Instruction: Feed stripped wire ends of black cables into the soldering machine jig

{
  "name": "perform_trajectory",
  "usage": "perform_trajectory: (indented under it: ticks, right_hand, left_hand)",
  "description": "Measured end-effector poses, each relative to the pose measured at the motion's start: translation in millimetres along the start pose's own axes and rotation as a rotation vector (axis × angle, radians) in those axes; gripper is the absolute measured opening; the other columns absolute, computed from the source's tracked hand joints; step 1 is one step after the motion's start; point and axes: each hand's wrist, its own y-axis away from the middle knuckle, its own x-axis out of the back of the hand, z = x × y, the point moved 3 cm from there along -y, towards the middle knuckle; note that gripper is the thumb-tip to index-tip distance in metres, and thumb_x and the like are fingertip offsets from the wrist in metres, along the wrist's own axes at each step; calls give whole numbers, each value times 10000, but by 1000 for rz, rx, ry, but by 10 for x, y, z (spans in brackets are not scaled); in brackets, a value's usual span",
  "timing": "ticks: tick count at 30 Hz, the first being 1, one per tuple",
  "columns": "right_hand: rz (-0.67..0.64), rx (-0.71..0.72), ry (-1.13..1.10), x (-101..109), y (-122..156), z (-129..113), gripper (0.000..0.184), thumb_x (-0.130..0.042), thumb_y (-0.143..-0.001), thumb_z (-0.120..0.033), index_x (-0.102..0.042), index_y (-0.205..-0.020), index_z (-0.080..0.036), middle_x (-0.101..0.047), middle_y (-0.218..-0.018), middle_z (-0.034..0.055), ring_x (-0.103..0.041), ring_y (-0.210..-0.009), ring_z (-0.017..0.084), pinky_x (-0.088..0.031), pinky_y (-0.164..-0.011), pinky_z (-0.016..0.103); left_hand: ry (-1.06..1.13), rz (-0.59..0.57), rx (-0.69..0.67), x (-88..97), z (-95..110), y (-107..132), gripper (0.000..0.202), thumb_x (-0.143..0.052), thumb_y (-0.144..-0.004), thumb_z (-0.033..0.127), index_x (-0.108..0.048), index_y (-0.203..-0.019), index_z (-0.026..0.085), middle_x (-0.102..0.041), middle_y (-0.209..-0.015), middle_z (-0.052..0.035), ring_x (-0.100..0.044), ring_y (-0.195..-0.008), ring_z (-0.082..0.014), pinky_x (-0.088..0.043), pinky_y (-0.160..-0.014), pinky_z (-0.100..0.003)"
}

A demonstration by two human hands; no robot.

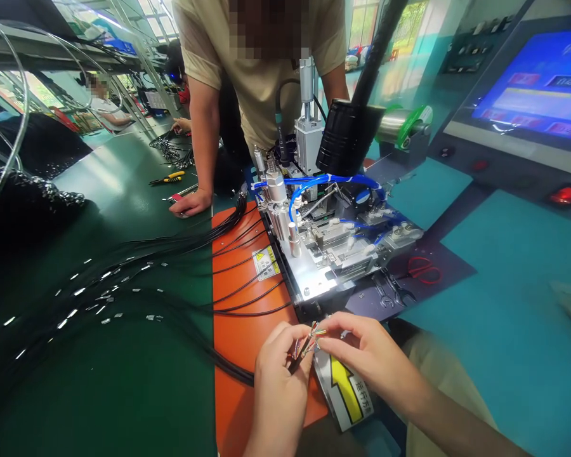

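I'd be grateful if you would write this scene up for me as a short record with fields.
Left hand: holds a black cable near its end.
Right hand: fingers pinch the cable's coloured wires.
Things: orange mat and yellow-arrow label beneath the hands.
Rest: pneumatic wire-processing machine, red-handled scissors, yellow-handled pliers, co-worker's hand on the green workbench.
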Motion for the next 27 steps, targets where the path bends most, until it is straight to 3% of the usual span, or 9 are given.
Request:
perform_trajectory:
  ticks: [3,8,12,20,24,27]
  right_hand:
    - [-13,61,-25,36,-17,-48,140,-507,-787,-230,-619,-851,-178,-632,-820,21,-562,-774,173,-417,-694,257]
    - [-9,49,-11,64,-37,-41,148,-498,-787,-218,-578,-671,-171,-587,-695,3,-529,-690,157,-401,-643,245]
    - [0,3,-20,60,-35,-1,129,-515,-762,-219,-557,-651,-166,-570,-665,2,-514,-667,159,-386,-611,246]
    - [87,147,107,40,-14,-2,184,-466,-819,-198,-528,-648,-176,-544,-675,0,-511,-659,147,-372,-604,246]
    - [48,222,105,43,-29,-4,136,-468,-846,-176,-575,-763,-189,-579,-763,7,-532,-731,150,-392,-656,244]
    - [35,291,143,30,-15,9,200,-429,-880,-183,-542,-715,-186,-548,-734,11,-511,-710,149,-388,-645,254]
  left_hand:
    - [-15,-29,5,8,21,3,183,-495,-813,305,-562,-693,184,-467,-664,8,-471,-606,-145,-354,-535,-229]
    - [-51,-37,2,7,30,4,145,-507,-805,287,-601,-749,192,-486,-670,9,-485,-612,-147,-349,-533,-230]
    - [-91,0,-14,1,38,9,125,-497,-797,239,-595,-732,195,-494,-664,14,-489,-605,-145,-351,-525,-225]
    - [-104,-20,-33,-9,32,6,114,-484,-789,190,-574,-720,204,-496,-671,21,-498,-613,-139,-360,-531,-217]
    - [-104,-42,-26,-8,21,6,109,-483,-790,187,-578,-738,201,-503,-679,16,-507,-620,-144,-368,-534,-220]
    - [-111,-24,-32,-5,37,7,120,-479,-796,188,-589,-748,199,-506,-671,16,-507,-609,-141,-370,-526,-218]
